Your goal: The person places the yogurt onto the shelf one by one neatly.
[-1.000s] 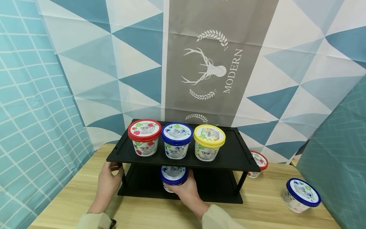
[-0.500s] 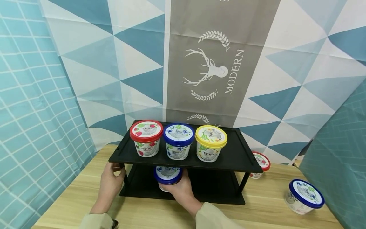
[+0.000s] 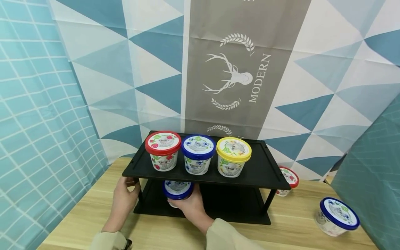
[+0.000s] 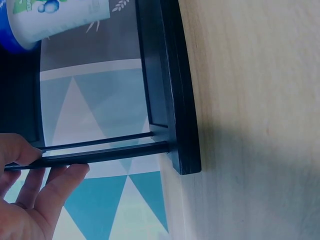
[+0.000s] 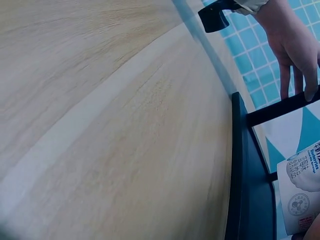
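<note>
A black two-tier rack point(image 3: 264, 166) stands on the wooden table. My left hand point(image 3: 123, 201) pinches its left front post point(image 4: 120, 151) between thumb and fingers. In the gap between the tiers, my right hand point(image 3: 192, 206) grips a white paper tub with a blue lid point(image 3: 177, 189). The right wrist view shows the tub's blueberry label point(image 5: 302, 185) in the corner; most of the right hand is hidden there. Above, on the top tier, a red-lidded tub point(image 3: 163, 151), a blue-lidded tub point(image 3: 198, 154) and a yellow-lidded tub point(image 3: 233, 156) stand in a row.
Behind the rack's right end, another red-lidded tub point(image 3: 287, 178) is partly hidden. Farther right on the table point(image 3: 300, 225) stands another blue-lidded tub point(image 3: 337, 215). A patterned cloth point(image 3: 159, 86) hangs behind, with teal cloth at both sides.
My right hand has moved left along the lower tier with the blue-lidded tub in its grip. My left hand keeps its hold on the post; the view has shifted slightly.
</note>
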Available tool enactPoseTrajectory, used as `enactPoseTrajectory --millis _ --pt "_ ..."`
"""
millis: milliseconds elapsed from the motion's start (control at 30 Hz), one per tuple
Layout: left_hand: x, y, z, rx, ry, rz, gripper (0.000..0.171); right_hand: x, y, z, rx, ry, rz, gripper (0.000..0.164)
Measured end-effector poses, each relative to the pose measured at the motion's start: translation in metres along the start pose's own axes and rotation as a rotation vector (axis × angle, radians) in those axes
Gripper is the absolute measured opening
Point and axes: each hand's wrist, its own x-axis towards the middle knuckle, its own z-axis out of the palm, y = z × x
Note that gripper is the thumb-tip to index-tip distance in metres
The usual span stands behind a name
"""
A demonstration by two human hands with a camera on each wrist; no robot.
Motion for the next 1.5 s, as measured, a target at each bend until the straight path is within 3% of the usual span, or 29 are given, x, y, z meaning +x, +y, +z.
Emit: enactPoseTrajectory --millis 433,833,1500 --pt "0.000 0.001 -0.001 0.001 -0.009 -0.002 0.034 0.001 -0.001 0.015 0.040 -0.014 -0.020 0.099" --pt "0.000 0.000 0.000 0.009 0.006 0.004 0.034 0.002 0.000 0.042 0.035 0.011 -0.044 0.096" --pt "0.000 0.002 -0.001 0.009 0.016 0.023 0.032 0.004 0.003 0.063 -0.003 0.031 0.002 0.095"
